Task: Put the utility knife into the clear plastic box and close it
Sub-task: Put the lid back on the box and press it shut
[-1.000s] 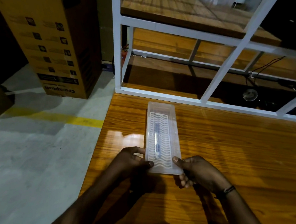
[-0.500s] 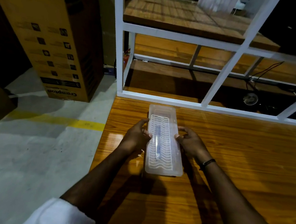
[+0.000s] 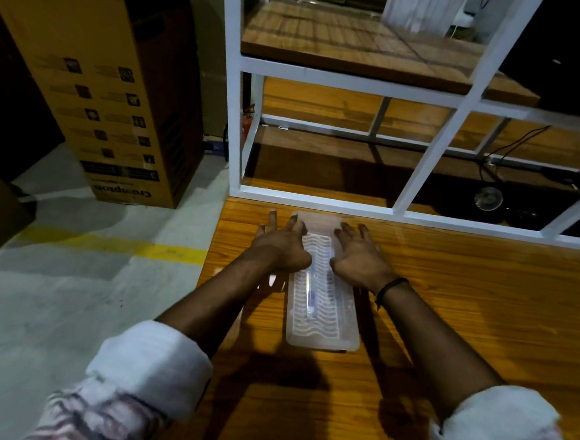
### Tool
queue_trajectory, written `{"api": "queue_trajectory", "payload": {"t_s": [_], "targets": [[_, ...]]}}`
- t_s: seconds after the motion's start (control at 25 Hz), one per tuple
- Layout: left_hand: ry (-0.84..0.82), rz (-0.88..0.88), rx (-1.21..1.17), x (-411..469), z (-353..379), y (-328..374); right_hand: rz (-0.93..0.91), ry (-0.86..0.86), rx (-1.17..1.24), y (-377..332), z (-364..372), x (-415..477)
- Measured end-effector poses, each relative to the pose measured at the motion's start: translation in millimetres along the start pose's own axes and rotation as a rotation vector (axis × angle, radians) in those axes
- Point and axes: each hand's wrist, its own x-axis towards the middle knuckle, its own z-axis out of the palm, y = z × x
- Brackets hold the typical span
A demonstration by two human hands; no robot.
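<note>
The clear plastic box (image 3: 323,311), translucent with a wavy ribbed lid, lies on a glossy varnished wooden table (image 3: 465,300), beyond which stands a smooth white-painted metal frame (image 3: 434,154), while left of the table stand a matt brown cardboard carton (image 3: 119,87) and rough grey concrete floor (image 3: 52,306).

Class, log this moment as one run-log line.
box: lid on | knife: inside | left hand, right hand: pressing far end | table

Lidded clear plastic box (image 3: 322,328) flat on table, utility knife (image 3: 311,298) lying inside
</note>
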Motion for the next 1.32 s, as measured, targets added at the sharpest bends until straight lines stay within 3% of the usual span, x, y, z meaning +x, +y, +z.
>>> {"api": "queue_trajectory", "payload": {"t_s": [0.2, 0.4, 0.64, 0.76, 0.92, 1.04, 1.32], "targets": [[0.111, 0.000, 0.073, 18.1, -0.3, 1.9, -0.030, 0.040, 0.035, 0.6, -7.2, 16.5], [0.068, 0.003, 0.100, 31.8, -3.3, -0.5, -0.066, 0.119, 0.012, 0.7, -7.3, 22.9], [0.064, -0.006, 0.128, 23.4, 3.6, 4.0, -0.031, 0.096, -0.006, -5.7, 2.3, 17.2], [0.210, 0.034, 0.239, 13.9, 32.9, 10.5, -0.021, 0.150, -0.019, -14.0, 25.7, 0.6], [0.435, 0.040, 0.097, 3.0, 54.5, 8.5, -0.027, 0.335, 0.112, -11.8, 41.9, -8.7], [0.493, 0.036, 0.072, 1.2, 55.3, 6.2, -0.020, 0.419, 0.212, -10.8, 42.2, -10.7], [0.513, 0.026, 0.123, -3.5, 51.7, 10.4, -0.043, 0.448, 0.121, -12.9, 42.4, -12.7]]}}
